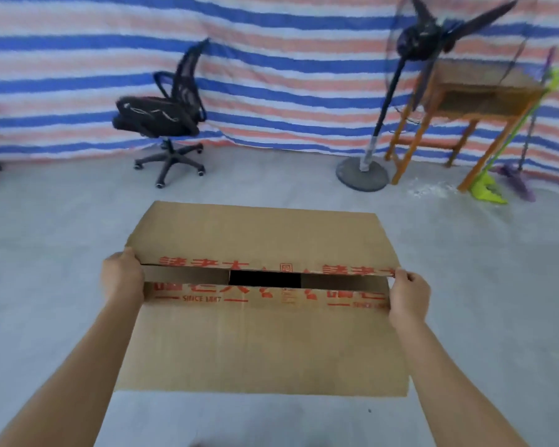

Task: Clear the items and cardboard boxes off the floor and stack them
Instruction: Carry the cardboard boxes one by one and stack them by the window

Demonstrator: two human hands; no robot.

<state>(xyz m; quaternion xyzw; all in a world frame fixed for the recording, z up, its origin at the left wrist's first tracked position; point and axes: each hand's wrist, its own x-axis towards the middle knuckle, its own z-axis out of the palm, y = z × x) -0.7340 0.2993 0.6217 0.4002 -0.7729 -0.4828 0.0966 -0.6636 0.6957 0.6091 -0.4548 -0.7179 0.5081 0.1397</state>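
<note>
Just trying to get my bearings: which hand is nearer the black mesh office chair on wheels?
Left. The left hand grips the brown cardboard box on the side facing the black office chair; the right hand pinches the opposite side, nearer the black standing fan.

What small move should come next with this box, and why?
Probably turn to find the stacking spot. The left hand and right hand grip the cardboard box at both ends of its flap seam, and no stack shows in this view.
</note>
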